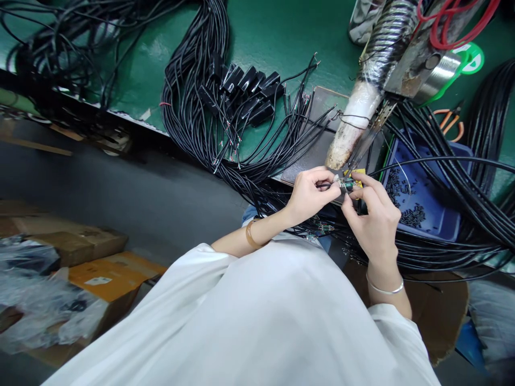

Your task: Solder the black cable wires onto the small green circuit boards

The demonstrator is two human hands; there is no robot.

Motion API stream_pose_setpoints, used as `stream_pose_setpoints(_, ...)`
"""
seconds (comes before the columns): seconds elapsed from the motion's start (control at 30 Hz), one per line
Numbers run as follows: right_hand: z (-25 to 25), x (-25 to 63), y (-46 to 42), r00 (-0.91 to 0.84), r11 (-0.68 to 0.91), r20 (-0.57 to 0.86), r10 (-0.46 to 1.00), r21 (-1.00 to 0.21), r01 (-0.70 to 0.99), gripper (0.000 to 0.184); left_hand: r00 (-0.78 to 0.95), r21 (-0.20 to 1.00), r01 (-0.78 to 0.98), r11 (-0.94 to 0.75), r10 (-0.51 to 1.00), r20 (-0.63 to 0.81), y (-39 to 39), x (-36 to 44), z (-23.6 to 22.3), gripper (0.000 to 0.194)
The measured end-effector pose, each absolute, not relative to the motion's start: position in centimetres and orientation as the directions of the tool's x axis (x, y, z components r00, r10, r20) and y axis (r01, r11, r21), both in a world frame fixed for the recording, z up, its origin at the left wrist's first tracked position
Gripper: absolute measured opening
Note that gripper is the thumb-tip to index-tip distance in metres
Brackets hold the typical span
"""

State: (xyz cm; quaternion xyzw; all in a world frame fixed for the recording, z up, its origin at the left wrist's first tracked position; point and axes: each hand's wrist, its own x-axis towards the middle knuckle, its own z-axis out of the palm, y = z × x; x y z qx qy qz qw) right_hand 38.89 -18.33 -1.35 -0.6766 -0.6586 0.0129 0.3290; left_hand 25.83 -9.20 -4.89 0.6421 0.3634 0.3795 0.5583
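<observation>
My left hand (311, 192) is closed, its thumb and fingers pinching the end of a black cable where thin wires come out. A small green circuit board (348, 184) lies between the two hands, at the cable's end. My right hand (374, 209) grips the board's right side between thumb and fingertips. Just above the board sits the tip of a soldering iron fixture (372, 131), beside a white, stained extraction tube (349, 126). Whether tip and board touch I cannot tell. A yellow piece (356, 174) shows behind the right fingertips.
Bundled black cables (197, 64) with stripped ends and black housings (249, 88) cover the green bench (277, 27). At right, a blue tray (436, 214) holds small black pieces. Orange-handled pliers (448, 123) and a solder spool (442, 75) are behind it. Cardboard boxes (108, 273) stand lower left.
</observation>
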Motion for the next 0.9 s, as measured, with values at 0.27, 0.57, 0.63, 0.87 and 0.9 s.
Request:
stream_pose_setpoints(0.27,-0.99,38.66,-18.46,0.118,0.106,0.444,0.888,-0.447,0.888,0.008,0.447,0.988,0.018,-0.153,0.885,0.129,-9.18,25.61,-4.2,0.015)
stream_pose_setpoints(0.57,-1.39,38.89,-18.84,0.08,0.114,0.416,0.906,-0.422,0.899,0.01,0.466,0.987,0.087,-0.138,0.881,0.082,-9.2,25.47,-4.51,0.018)
stream_pose_setpoints(0.63,-1.59,38.94,-18.76,0.087,0.108,0.418,0.904,-0.42,0.901,0.01,0.463,0.984,0.094,-0.15,0.882,0.09,-9.27,25.51,-4.67,0.016)
stream_pose_setpoints(0.87,-1.46,38.81,-18.37,0.109,0.108,0.456,0.883,-0.424,0.899,0.007,0.442,0.972,0.095,-0.214,0.884,0.152,-9.33,25.61,-4.15,0.016)
stream_pose_setpoints(0.9,-1.36,38.76,-18.38,0.11,0.11,0.46,0.881,-0.425,0.899,0.007,0.441,0.97,0.094,-0.224,0.883,0.161,-9.33,25.59,-3.99,0.016)
